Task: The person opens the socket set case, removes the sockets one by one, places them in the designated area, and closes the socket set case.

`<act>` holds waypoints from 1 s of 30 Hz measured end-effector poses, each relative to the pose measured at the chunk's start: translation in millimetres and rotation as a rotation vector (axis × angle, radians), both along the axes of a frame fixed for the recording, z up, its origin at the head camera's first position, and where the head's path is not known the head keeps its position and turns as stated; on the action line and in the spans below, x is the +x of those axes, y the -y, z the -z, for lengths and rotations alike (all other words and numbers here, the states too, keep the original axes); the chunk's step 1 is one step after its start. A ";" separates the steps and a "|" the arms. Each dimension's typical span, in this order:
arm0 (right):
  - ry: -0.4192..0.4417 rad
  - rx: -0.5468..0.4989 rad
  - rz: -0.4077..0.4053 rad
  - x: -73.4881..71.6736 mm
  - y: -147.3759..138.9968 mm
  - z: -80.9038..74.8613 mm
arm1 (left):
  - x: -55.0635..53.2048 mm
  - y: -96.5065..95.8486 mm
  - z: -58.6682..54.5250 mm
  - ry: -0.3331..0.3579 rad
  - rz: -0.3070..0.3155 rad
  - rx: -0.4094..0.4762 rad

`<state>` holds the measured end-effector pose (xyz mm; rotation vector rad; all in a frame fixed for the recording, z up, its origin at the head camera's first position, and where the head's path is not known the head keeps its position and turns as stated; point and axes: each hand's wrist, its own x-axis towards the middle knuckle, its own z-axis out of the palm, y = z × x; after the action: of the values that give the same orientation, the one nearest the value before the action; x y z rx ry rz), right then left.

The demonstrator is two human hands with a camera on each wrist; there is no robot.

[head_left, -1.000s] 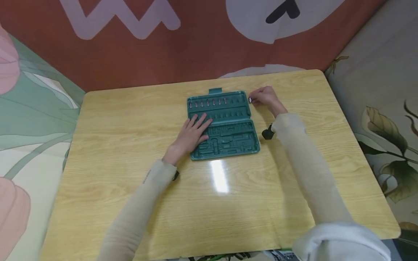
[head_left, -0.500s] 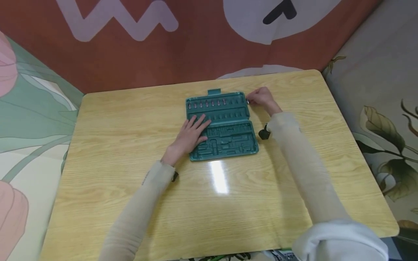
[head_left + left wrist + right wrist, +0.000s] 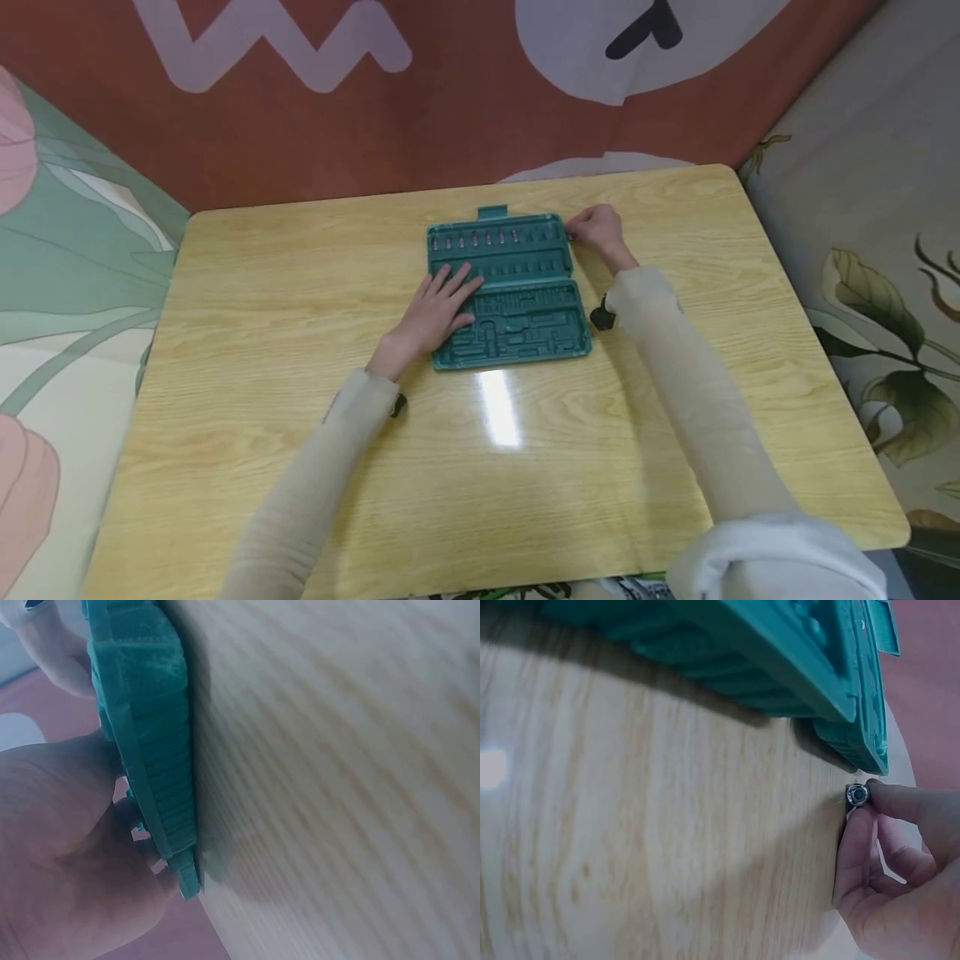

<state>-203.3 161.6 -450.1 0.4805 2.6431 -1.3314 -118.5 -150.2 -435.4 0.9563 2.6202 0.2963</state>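
A green plastic tool case (image 3: pixel 528 337) lies unfolded flat on the table, its moulded recesses facing up. Several small reddish metal pieces (image 3: pixel 487 239) stand in a row along its far half. My left hand (image 3: pixel 429 318) rests on the left side of the case with fingers spread. Just off the far right edge, my right hand (image 3: pixel 600 229) pinches a small silver metal socket (image 3: pixel 859 795) between thumb and forefinger. In the right wrist view the socket's round hollow end faces the camera, close to the tabletop. The left wrist view shows the case's ribbed side (image 3: pixel 157 742) beside the left palm.
The wooden table (image 3: pixel 300 467) has a bright light reflection in front of the case. Red patterned cloth (image 3: pixel 450 125) hangs behind the far edge. Dark and green items (image 3: pixel 525 590) show below the near edge.
My right hand has moved slightly left with the socket, nearer the case's right edge. The left hand has stayed resting on the case.
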 end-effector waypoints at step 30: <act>0.028 0.009 -0.017 -0.9 -4.5 1.8 | -2.0 -0.8 0.6 -0.020 0.008 -0.014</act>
<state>-204.2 166.1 -451.9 0.4736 2.6254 -1.2989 -120.4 -149.4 -436.1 0.9694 2.6325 0.2669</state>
